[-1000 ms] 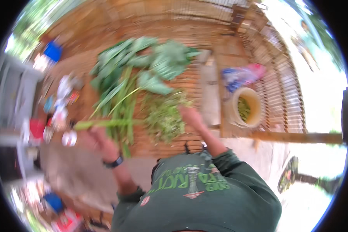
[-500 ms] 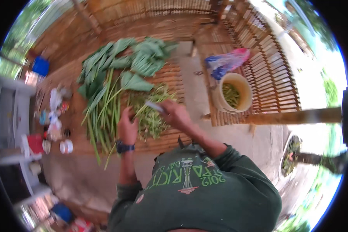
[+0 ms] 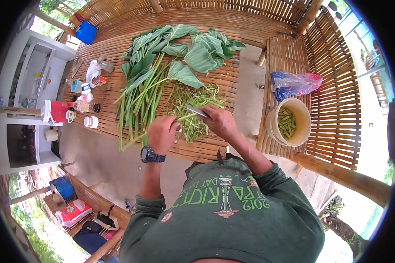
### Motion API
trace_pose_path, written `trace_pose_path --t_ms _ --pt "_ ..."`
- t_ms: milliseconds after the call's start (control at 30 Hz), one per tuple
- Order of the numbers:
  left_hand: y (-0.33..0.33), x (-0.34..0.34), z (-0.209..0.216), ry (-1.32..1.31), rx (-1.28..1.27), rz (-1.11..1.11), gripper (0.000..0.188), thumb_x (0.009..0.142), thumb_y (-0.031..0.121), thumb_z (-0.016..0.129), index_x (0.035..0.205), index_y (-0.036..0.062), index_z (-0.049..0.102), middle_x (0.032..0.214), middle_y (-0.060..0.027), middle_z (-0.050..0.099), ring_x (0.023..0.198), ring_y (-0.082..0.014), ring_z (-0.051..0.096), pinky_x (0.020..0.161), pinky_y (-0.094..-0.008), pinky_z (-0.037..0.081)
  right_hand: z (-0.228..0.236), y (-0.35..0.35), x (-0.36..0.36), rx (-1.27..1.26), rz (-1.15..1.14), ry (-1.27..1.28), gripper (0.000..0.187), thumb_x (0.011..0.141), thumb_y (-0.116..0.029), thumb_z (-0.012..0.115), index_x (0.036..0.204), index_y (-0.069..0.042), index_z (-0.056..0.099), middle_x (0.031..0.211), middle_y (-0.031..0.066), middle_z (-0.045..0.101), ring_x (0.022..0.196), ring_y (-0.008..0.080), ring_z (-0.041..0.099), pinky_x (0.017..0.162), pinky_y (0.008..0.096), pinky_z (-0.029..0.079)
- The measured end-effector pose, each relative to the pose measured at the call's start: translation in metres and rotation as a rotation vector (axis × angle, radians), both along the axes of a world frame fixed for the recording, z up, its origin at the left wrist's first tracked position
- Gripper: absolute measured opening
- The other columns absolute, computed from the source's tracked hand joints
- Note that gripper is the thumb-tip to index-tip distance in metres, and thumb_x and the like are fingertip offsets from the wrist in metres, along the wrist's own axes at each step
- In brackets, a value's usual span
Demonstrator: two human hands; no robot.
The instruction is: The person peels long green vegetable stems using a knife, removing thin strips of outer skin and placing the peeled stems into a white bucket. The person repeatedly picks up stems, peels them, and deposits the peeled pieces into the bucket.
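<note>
My left hand point(image 3: 161, 130), with a dark watch at the wrist, is closed around a long green leaf stalk point(image 3: 135, 141). The stalk slants up to the right, and its far end lies by the knife point(image 3: 196, 111) gripped in my right hand point(image 3: 221, 122). The blade points left across that end; whether it cuts in, I cannot tell. Beneath both hands is a heap of pale green peelings point(image 3: 193, 96). Several uncut stalks point(image 3: 138, 105) lie left of the heap, joined to large green leaves point(image 3: 204, 52) beyond, all on a bamboo-slat table point(image 3: 230, 74).
On the right-hand bench stands a cream bucket point(image 3: 274, 125) holding cut green stalk pieces point(image 3: 287, 123). A blue and pink plastic bag point(image 3: 296, 85) lies behind it. Bottles, a white-lidded jar point(image 3: 91, 122) and a red jug point(image 3: 56, 111) crowd the table's left end.
The view has shifted, so the table sits further right. My left hand now shows a stalk held out toward the right, and the knife has come to its end.
</note>
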State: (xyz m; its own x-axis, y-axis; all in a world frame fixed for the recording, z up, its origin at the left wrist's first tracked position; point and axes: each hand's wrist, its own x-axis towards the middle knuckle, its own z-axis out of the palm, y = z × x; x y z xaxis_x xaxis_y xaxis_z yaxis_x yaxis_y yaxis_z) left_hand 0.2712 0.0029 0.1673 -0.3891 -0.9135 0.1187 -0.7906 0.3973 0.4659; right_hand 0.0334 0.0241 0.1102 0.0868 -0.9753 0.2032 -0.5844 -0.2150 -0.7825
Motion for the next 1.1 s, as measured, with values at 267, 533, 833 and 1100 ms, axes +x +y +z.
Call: trace_pose_path --t_ms 267,533,833,1100 --pt "0.012 -0.018 0.007 -0.066 -0.061 0.007 0.020 0.093 0.013 0.075 0.109 0.0016 0.074 0.100 -0.0143 0.074 0.093 -0.0342 0.070 0.080 -0.0423 0.055 -0.021 0.002 -0.013 0.211 0.079 -0.160 0.022 0.099 -0.028 0.073 0.114 -0.011 0.076 0.083 0.0029 0.069 0.075 0.0203 0.070 0.062 0.0380 0.055" --pt "0.027 -0.056 -0.049 0.335 0.234 0.219 0.026 0.098 0.016 0.073 0.117 -0.0010 0.073 0.100 -0.0140 0.077 0.084 -0.0222 0.072 0.076 -0.0345 0.056 -0.044 -0.010 -0.080 0.759 -0.177 -1.300 0.027 0.106 -0.028 0.068 0.123 -0.007 0.069 0.100 -0.0035 0.068 0.054 0.0027 0.034 0.049 0.0214 0.032" --pt "0.011 -0.068 -0.069 0.584 0.636 0.271 0.035 0.103 0.016 0.068 0.131 -0.0040 0.064 0.106 -0.0073 0.071 0.081 -0.0117 0.069 0.072 -0.0253 0.057 -0.136 0.049 -0.276 0.201 -1.041 -0.369 0.037 0.103 -0.033 0.070 0.116 0.000 0.077 0.086 0.0092 0.072 0.081 0.0194 0.067 0.072 0.0373 0.053" --pt "-0.010 -0.077 -0.064 0.638 0.607 0.120 0.032 0.102 0.009 0.068 0.131 -0.0036 0.063 0.108 -0.0083 0.073 0.097 -0.0141 0.072 0.083 -0.0278 0.057 -0.097 0.057 -0.265 0.372 -0.786 -0.233 0.037 0.101 -0.032 0.071 0.125 -0.004 0.076 0.113 0.0188 0.078 0.098 0.0207 0.072 0.088 0.0345 0.055"
